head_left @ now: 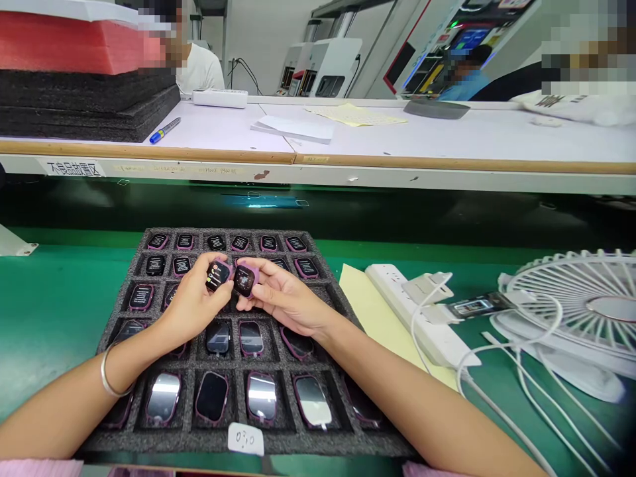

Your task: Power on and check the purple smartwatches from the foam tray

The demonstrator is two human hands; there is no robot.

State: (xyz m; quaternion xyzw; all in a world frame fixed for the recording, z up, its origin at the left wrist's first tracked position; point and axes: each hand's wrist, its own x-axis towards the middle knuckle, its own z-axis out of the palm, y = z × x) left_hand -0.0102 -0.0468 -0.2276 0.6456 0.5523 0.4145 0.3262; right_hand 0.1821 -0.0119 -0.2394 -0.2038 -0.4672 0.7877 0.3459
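My left hand [195, 297] grips a strapless smartwatch [217, 274] whose lit screen shows a list of coloured icons. Close beside it, my right hand [281, 295] pinches a second purple-edged smartwatch [245, 281] with a lit pattern on its dark screen. Both hands are over a dark foam tray [238, 371] with rows of square compartments. Many compartments hold similar watches; those in the far rows show white text, while the near ones, such as one watch [212, 397], have dark or reflective faces. My hands and forearms hide some compartments.
A white label [246, 439] with handwriting sits on the tray's near edge. To the right are a power strip [422, 315], yellow paper [365, 301], white cables and a white fan [591, 308]. Above runs a shelf [372, 142] with foam blocks [84, 99] and a pen [165, 130]. People are beyond.
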